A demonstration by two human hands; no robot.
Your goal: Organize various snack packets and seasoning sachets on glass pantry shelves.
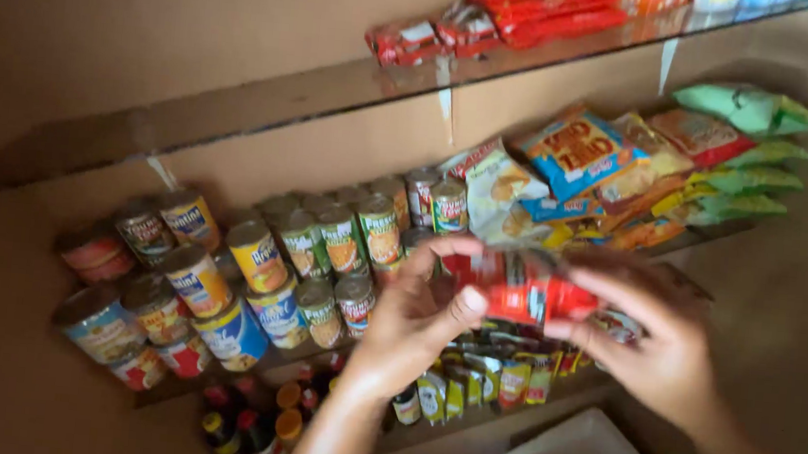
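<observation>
Hands (pixel 416 316) (pixel 651 351) pinching crinkly red foil packet (pixel 520 291) before round cans (pixel 260 258)

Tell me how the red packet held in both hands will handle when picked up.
The red packet looks like thin foil, pinched between left hand and right hand, so probably floppy and light. Its glossy surface may be slippery.

Left hand (pixel 416 316), right hand (pixel 651 351) raised together, fingers pinched.
</observation>
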